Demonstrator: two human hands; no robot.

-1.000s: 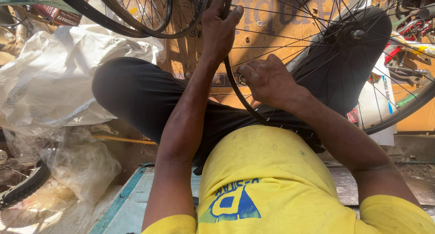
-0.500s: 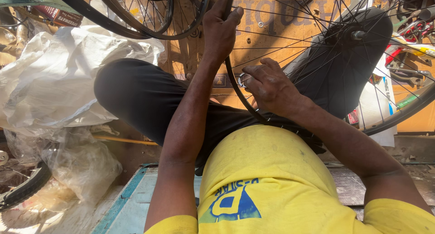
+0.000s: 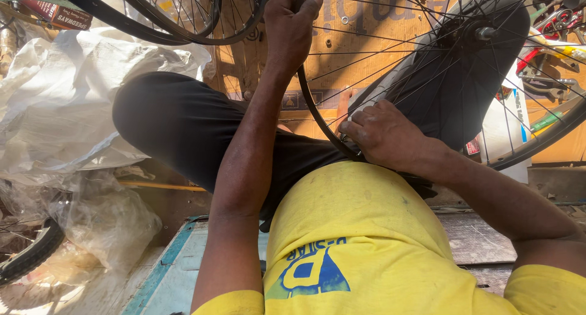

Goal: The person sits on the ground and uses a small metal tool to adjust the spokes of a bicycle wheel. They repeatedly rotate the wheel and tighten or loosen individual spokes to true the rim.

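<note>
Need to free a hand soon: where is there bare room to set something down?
Bare patches: the pale blue board left of the yellow shirt, and the grey planks right of it. Crowded: plastic sheeting far left, spoked wheel ahead.

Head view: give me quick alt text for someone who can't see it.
A seated person in a yellow shirt grips a spoked bicycle wheel by its rim, left hand high, right hand low near the lap. More wheels and white plastic sheeting sit to the left.

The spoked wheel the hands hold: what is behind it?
Behind the spoked wheel show brown board, a black-clad knee and bicycle parts. The right hand covers the lower rim; the left hand covers its top.
</note>
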